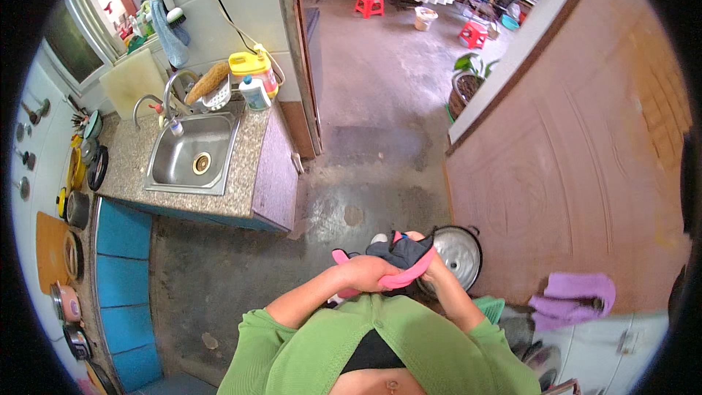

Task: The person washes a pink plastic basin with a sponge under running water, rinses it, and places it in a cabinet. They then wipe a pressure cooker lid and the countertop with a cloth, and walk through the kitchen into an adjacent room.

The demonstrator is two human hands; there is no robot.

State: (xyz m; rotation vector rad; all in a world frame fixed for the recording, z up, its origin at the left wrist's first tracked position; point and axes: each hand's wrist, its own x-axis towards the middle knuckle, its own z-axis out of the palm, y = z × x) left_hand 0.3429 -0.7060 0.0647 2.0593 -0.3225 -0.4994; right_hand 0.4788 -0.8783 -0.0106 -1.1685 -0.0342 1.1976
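A dark grey cloth item with pink edging or straps is bunched in front of my body, at the lower middle of the head view. My left hand is closed on its pink band. On the other side, my right hand holds the cloth near its upper edge, with part of the hand behind the fabric. Which kind of garment or bag it is, I cannot tell. A round metal pan or lid lies low down beside my right hand, partly hidden by the forearm.
A steel sink is set in a speckled counter on the left, with a yellow jug at its end. On the right stand a wooden door and a hanging purple towel. Red stools are beyond the doorway.
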